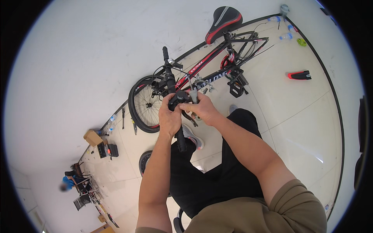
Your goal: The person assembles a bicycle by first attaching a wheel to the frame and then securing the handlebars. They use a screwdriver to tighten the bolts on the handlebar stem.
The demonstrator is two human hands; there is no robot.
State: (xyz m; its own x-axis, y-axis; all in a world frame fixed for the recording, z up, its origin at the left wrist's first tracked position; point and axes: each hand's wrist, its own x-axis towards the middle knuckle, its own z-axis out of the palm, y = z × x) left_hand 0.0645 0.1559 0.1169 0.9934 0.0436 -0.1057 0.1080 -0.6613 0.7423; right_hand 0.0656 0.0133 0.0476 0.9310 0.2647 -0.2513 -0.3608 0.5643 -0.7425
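A black and red bicycle frame point(210, 61) leans along the wall in front of me. Its black handlebar point(169, 73) runs toward me, and both hands meet at a round black shifter point(180, 96) on it. My left hand point(169, 119) is closed around the shifter from the left, thumb on top. In the curled fingers of my right hand point(205, 110) is a grey-handled screwdriver point(193, 94), its thin shaft pointing away from me. The right thumb presses against the shifter's near side. A brake lever point(190, 119) shows just below the hands.
The front wheel point(136, 106) stands left of the handlebar; the saddle point(224, 24) is at the far end. A black and red fender piece point(299, 75) lies right. Bottles point(286, 36), a cardboard box point(93, 137) and pliers point(134, 126) lie along the wall. A person point(70, 181) sits far left.
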